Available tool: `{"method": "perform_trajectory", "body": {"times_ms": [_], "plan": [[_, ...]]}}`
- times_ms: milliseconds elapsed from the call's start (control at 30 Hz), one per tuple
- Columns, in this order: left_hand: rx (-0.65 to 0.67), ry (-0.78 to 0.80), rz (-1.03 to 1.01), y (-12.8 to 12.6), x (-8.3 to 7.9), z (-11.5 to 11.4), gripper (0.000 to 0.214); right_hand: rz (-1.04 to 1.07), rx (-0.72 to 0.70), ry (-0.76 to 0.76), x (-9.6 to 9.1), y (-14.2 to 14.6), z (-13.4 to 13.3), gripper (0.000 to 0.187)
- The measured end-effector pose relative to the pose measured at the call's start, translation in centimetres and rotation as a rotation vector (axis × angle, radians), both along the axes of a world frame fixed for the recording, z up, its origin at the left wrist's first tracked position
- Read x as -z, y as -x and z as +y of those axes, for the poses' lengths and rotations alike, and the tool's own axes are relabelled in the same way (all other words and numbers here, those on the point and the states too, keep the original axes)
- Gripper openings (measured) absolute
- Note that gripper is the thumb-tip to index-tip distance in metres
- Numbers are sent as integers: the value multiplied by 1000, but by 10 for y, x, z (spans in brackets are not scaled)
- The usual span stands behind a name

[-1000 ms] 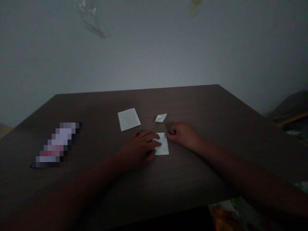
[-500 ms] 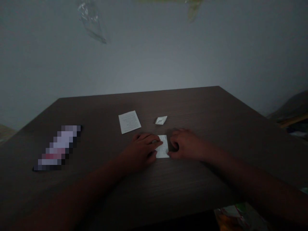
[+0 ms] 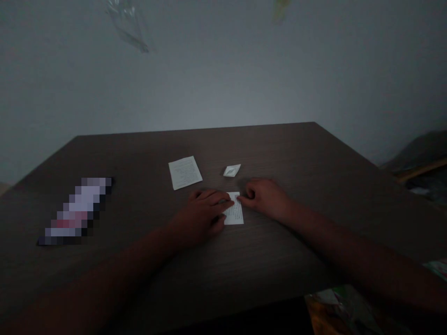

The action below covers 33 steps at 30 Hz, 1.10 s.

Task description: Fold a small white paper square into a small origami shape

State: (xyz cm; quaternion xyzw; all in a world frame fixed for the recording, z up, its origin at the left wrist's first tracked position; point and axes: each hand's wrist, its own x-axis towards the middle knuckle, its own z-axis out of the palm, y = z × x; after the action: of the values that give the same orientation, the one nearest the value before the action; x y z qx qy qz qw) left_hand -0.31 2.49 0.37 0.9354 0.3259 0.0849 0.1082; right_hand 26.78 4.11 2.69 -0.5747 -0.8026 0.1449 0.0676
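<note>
A small white printed paper lies on the dark wooden table. My left hand lies flat on its left part, fingers stretched out over it. My right hand has curled fingers, and its fingertip presses the paper's upper right edge. Beyond my hands sit a white square paper and a small folded white paper shape.
A blurred oblong object lies at the table's left. Crinkled packaging shows below the table's near right edge. A pale wall rises behind the table, with a clear plastic piece hanging high up. The room is dim.
My right hand slid down the paper's right edge and has come back up to its top right corner. My left hand has stayed on the paper.
</note>
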Motion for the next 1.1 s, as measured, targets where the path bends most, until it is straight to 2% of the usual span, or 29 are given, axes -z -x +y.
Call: {"method": "perform_trajectory", "body": {"times_ms": [200,300,533,800,967,1100], "plan": [[-19,61,31,-3,-7,-1,47,41,-145,96,-13,-3,-21,32],[-32,82,41,-4,-11,-2,43,62,-186,73,-13,-3,-28,27],[-22,70,17,-4,-8,0,45,62,-63,23,3,-7,-6,30],[-21,59,-8,-5,-7,1,43,22,103,10,5,0,13,30],[-18,36,-19,-4,-5,2,44,10,142,-38,13,1,17,31],[-24,35,-7,-2,-4,3,47,49,87,-75,14,-2,16,31]]}}
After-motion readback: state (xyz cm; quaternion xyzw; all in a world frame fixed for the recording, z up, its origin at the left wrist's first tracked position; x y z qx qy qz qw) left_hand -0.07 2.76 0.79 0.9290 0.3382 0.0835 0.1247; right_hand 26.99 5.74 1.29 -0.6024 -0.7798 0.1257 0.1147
